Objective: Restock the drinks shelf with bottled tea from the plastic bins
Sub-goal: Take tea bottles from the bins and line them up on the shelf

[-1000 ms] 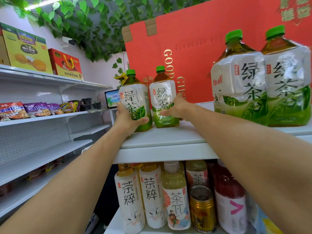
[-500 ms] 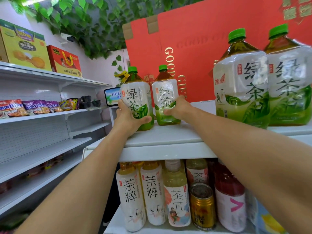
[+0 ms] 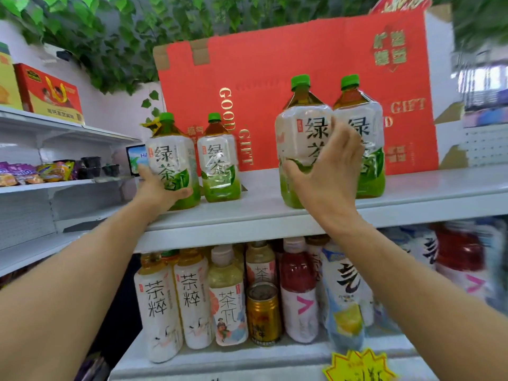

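While gripping the leftmost tea bottle (image 3: 171, 160) low on its body with the left hand (image 3: 162, 189), thumb lying across the front of the label, holding the right hand (image 3: 324, 171) open with fingers spread in front of the third bottle (image 3: 299, 133); too blurred for telling whether touching the label or stopping just short of it.

Judging the restock as well under way: seeing four green-capped tea bottles standing upright on the top shelf (image 3: 412, 193), in two pairs, with the leftmost and the second bottle (image 3: 218, 166) side by side, and the third and the fourth bottle (image 3: 365, 138) pressing together further right. Not seeing the plastic bins anywhere, so not knowing how many bottles are waiting. Probably squaring up the row now rather than fetching.

Standing the leftmost bottle near the front lip and close to the shelf's left end, so risking a tip off that corner with any push leftward. Finding a bare gap between the two pairs, and more bare shelf right of the fourth bottle. Running up against the red gift carton (image 3: 275, 64) behind, limiting depth. Finding the lower shelf (image 3: 275, 358) packed with other drinks and a gold can (image 3: 262, 312), leaving little room there.
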Demonstrator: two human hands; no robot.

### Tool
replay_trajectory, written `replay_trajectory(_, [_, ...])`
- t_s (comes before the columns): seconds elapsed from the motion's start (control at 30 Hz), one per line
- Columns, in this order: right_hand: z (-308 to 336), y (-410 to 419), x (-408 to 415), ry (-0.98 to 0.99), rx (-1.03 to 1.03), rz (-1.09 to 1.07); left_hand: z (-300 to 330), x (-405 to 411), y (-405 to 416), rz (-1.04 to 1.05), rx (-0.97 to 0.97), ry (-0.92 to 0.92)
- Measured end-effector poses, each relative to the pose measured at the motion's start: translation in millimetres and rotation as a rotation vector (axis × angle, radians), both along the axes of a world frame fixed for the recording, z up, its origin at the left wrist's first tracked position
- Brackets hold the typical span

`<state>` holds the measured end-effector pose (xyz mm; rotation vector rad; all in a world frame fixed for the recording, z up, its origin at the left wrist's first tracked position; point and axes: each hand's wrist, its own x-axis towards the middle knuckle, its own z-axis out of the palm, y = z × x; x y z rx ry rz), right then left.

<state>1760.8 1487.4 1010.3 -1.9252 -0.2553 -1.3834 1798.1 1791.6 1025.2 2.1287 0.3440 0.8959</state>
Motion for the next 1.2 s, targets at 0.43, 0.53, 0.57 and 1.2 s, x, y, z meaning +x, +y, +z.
replay_trajectory(0.43, [24.5, 14.1, 16.7, 0.288, -0.105, 0.134, 0.3, 4.7, 1.9, 0.020, 0.097, 0.002])
replay_trajectory(0.53, [28.6, 36.0, 20.6, 0.335, -0.116, 0.303, -0.2, 4.2, 0.8, 0.031, 0.117, 0.008])
replay_trajectory(0.57, [30.6, 43.4, 22.5, 0.358, -0.129, 0.346, -0.2, 3.7, 0.5, 0.033, 0.120, 0.008])
replay_trajectory(1.2, [27.7, 127.2, 62.3, 0.464, -0.170, 0.487, -4.9, 4.2, 11.4, -0.037, 0.052, -0.075])
